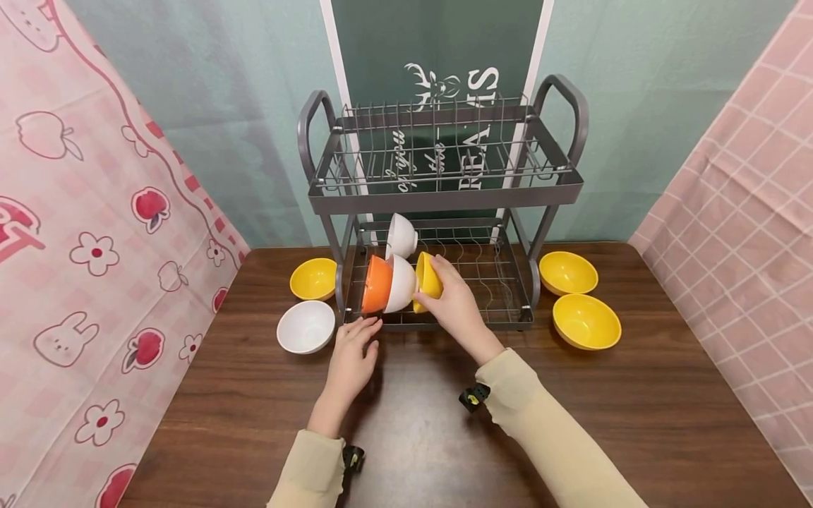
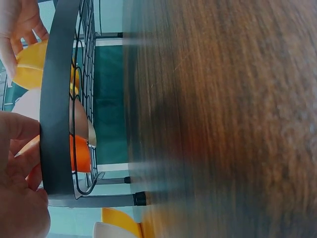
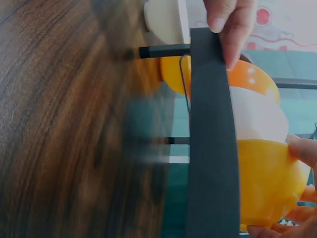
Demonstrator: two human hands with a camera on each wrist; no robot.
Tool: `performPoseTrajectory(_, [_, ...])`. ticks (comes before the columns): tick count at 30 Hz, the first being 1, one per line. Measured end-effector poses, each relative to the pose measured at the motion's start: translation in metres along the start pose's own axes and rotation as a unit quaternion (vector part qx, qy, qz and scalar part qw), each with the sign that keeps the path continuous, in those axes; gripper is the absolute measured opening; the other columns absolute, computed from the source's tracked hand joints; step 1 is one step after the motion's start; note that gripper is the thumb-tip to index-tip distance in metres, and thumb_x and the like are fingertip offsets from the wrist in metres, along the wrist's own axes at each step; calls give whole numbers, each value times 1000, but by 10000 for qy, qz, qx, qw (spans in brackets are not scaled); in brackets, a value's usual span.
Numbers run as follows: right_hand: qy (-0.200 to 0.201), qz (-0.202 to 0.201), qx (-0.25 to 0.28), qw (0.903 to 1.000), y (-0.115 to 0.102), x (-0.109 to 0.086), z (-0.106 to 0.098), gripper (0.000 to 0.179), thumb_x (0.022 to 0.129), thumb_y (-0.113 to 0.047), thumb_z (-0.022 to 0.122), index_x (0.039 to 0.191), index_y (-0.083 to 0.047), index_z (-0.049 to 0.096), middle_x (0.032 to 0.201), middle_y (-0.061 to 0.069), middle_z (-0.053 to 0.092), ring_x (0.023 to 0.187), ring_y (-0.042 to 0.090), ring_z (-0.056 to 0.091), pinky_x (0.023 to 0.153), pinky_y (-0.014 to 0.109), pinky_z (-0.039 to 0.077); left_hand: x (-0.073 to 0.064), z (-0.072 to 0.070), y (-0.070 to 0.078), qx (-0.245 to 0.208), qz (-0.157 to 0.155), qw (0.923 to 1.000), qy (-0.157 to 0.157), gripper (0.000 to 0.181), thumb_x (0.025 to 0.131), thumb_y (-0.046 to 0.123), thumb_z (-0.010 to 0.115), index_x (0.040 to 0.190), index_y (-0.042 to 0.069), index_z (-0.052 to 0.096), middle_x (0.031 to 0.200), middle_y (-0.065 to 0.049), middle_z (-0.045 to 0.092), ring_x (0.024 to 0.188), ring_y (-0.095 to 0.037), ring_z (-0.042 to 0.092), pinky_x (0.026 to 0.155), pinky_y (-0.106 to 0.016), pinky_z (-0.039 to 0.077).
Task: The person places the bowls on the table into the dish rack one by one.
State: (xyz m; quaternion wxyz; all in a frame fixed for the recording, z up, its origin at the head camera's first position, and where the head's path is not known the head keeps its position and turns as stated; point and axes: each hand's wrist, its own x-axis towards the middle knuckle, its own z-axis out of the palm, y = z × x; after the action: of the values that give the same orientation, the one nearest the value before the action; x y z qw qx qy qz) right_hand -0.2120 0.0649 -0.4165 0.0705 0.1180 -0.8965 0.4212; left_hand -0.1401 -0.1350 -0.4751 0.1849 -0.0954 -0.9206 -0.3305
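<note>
My right hand grips a small yellow bowl, tilted on its side on the lower tier of a grey dish rack. In the right wrist view its thumb and fingers hold that yellow bowl by its edges. Left of it, a white bowl and an orange bowl stand on edge in a row. Another white bowl stands behind them. My left hand touches the lower tier's front rail beside the orange bowl, its fingers loosely extended.
A yellow bowl and a white bowl sit on the wooden table left of the rack. Two yellow bowls, one farther back and one nearer, lie to its right. The upper tier has wire slots and side handles.
</note>
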Motion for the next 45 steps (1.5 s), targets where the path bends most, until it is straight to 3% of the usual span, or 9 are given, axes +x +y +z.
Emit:
performPoseTrajectory(7, [89, -245, -401, 9989, 0, 1, 11, 75, 79, -32, 71, 141, -9, 37, 149, 10, 33, 134, 30, 36, 109, 45, 35, 2, 1, 3, -92, 123, 9999, -24, 36, 80, -1, 64, 115, 8, 66, 119, -5, 65, 120, -30, 50, 101, -40, 40])
performPoseTrajectory(16, [153, -171, -63, 9997, 5, 2, 16, 74, 80, -33, 70, 141, -8, 37, 149, 11, 33, 134, 29, 37, 110, 44, 34, 3, 1, 6, -156, 208, 9997, 28, 36, 79, -2, 64, 114, 7, 67, 118, -5, 65, 119, -30, 50, 100, -41, 40])
performPoseTrajectory(34, [218, -265, 92, 9994, 10, 3, 21, 76, 79, -35, 71, 141, -9, 37, 149, 8, 32, 136, 26, 35, 111, 43, 32, 4, 1, 3, -225, -110, 9997, -36, 37, 81, -1, 63, 116, 9, 66, 120, -4, 64, 122, -29, 48, 102, -40, 39])
performPoseTrajectory(45, [-32, -209, -215, 9995, 9, 1, 19, 83, 80, -41, 68, 146, -12, 26, 151, 8, 31, 133, 29, 38, 109, 47, 34, 1, 1, 1, -248, -140, 9996, 45, 36, 81, -2, 63, 115, 9, 66, 117, -5, 65, 120, -29, 49, 101, -40, 39])
